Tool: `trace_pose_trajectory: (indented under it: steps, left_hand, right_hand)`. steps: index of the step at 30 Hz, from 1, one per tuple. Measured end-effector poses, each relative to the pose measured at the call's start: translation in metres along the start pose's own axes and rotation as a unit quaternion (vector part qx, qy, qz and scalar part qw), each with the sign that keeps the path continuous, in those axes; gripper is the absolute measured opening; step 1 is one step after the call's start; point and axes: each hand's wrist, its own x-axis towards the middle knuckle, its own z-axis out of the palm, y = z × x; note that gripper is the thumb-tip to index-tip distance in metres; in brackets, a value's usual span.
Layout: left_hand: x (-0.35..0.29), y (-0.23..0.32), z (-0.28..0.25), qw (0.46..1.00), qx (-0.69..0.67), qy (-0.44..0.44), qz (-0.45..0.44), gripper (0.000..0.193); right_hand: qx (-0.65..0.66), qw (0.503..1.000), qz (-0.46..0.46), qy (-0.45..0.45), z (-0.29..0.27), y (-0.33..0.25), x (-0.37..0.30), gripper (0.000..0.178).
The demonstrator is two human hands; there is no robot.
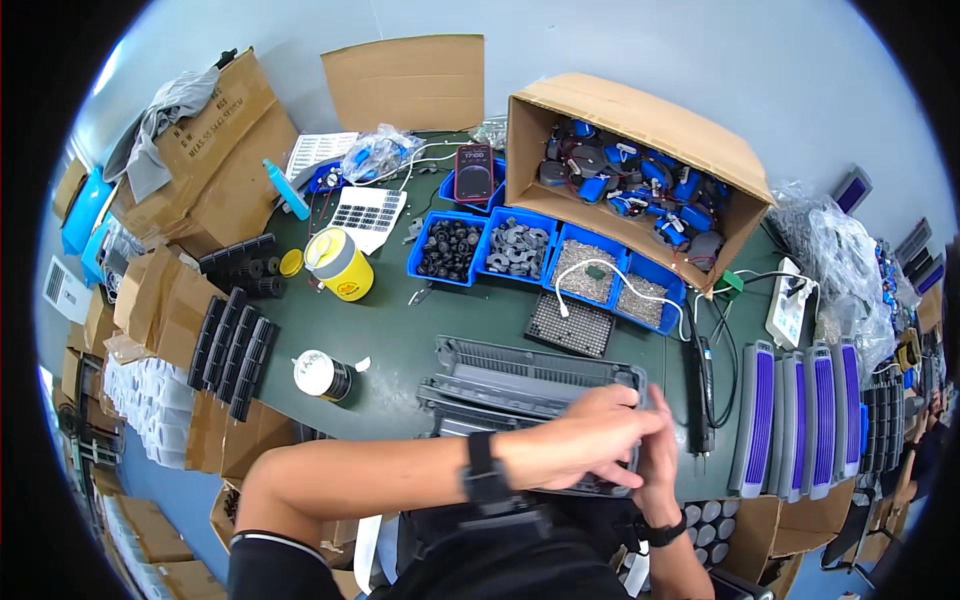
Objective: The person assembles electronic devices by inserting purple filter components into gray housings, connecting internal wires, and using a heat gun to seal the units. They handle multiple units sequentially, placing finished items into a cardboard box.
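Observation:
A long grey plastic housing (530, 378) with ribbed slots lies across the green table (400, 330) near its front edge. My left hand (585, 437) reaches over its right end, fingers curled on the housing's edge. My right hand (658, 468) comes up from below at the same corner and grips the housing's right end, partly covered by the left hand. Both wrists wear dark bands. What lies under the fingers is hidden.
Blue bins of black and grey parts (480, 250) and screws (610, 280) stand behind, beside an open carton of blue parts (640, 180). A yellow can (340, 263), a small jar (322, 375), black trays (232, 350), finished grey-purple units (800, 415) and a screwdriver (705, 400) surround the housing.

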Motion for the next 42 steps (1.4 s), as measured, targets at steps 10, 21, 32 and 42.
trace_pose_trajectory:
  steps: [10,21,32,42]
  left_hand:
    - [0.005,-0.02,-0.026,0.996,0.018,-0.049,0.07,0.087]
    - [-0.141,-0.085,-0.171,0.724,0.521,0.323,0.316,0.047]
    - [-0.31,-0.116,-0.298,0.564,0.362,0.723,0.168,0.031]
    - [-0.326,-0.164,-0.391,0.468,0.469,0.744,0.083,0.062]
  right_hand:
    - [-0.101,0.991,-0.081,0.008,-0.015,0.018,-0.007,0.158]
    - [-0.123,0.988,-0.062,0.071,0.016,0.015,0.0,0.091]
    - [-0.155,0.983,-0.039,0.087,0.001,0.021,0.0,0.085]
    - [-0.268,0.961,-0.033,0.064,-0.003,0.0,-0.002,0.045]
